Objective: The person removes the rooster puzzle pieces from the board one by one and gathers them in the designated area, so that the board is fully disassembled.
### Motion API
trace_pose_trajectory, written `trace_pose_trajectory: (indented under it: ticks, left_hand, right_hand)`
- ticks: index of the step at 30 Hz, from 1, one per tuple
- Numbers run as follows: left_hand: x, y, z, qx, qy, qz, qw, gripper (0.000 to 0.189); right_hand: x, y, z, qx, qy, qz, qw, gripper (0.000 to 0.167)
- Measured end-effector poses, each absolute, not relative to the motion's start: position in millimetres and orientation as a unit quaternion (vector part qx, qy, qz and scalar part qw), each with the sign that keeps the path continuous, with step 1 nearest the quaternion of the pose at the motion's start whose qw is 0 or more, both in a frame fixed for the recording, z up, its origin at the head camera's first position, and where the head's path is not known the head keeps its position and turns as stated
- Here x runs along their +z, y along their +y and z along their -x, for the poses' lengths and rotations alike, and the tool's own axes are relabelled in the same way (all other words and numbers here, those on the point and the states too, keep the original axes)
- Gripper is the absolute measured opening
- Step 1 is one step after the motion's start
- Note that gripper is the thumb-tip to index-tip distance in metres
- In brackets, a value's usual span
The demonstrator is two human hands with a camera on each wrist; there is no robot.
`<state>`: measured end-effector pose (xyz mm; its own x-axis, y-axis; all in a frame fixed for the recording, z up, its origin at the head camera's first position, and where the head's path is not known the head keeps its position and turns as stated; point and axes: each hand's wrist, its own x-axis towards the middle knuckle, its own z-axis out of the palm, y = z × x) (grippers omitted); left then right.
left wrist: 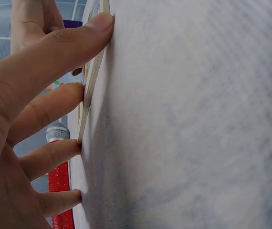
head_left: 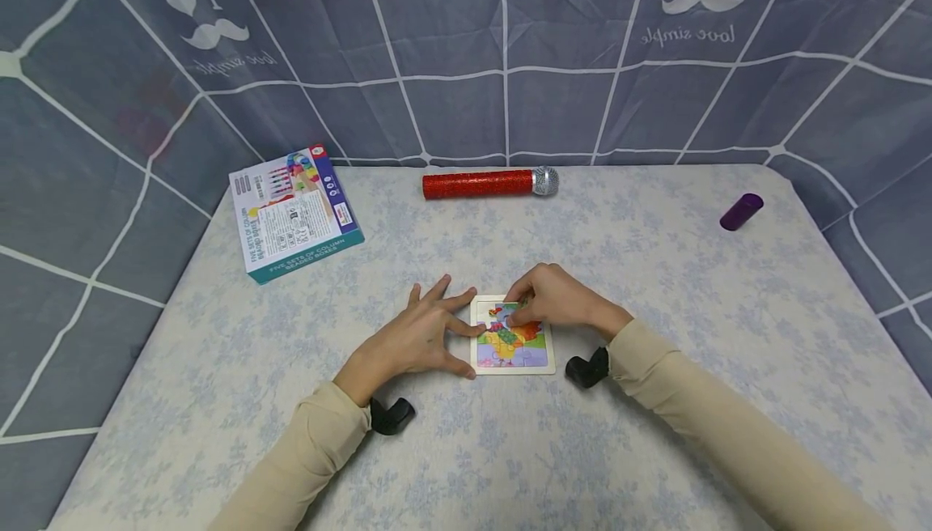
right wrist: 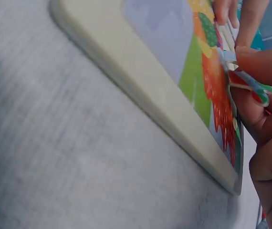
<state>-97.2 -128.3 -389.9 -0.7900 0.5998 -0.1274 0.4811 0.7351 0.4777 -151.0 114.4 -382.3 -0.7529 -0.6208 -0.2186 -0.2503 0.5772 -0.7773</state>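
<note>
A small jigsaw puzzle (head_left: 515, 350) with a colourful picture lies in a pale tray frame (right wrist: 126, 78) on the table. My left hand (head_left: 418, 338) spreads its fingers at the tray's left side. In the left wrist view, its thumb (left wrist: 74, 45) touches the tray edge (left wrist: 92, 81), and some fingertips reach that edge too. Over the puzzle's upper part, my right hand (head_left: 559, 296) pinches a puzzle piece (right wrist: 256, 89) between thumb and finger. The piece is tilted, raised above the picture at least in part. The right fingers hide part of the puzzle's top.
A boxed toy set (head_left: 294, 211) lies at the back left. The red glittery microphone (head_left: 480, 184) is near the back edge, and a purple cylinder (head_left: 742, 212) lies at the right. A grey curtain (head_left: 451, 37) with white lines hangs behind the patterned tabletop (head_left: 480, 458).
</note>
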Motion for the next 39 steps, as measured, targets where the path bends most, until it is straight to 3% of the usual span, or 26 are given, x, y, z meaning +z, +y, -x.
trace_pose_trajectory:
  ticks: [8, 21, 39]
  left_hand:
    - [-389.3, -128.0, 96.2, 0.213, 0.922, -0.291, 0.140, 0.063]
    - [-389.2, -127.5, 96.0, 0.217, 0.923, -0.286, 0.142, 0.063]
    - [-389.1, -127.5, 96.4, 0.206, 0.926, -0.284, 0.138, 0.064]
  right_hand:
    - [-383.1, 120.8, 151.0, -0.431, 0.844, 0.218, 0.233, 0.018]
    - [-384.4, 136.8, 149.0, -0.450, 0.855, 0.148, 0.211, 0.013]
    - [-384.4, 211.9, 143.3, -0.445, 0.868, 0.075, 0.209, 0.019]
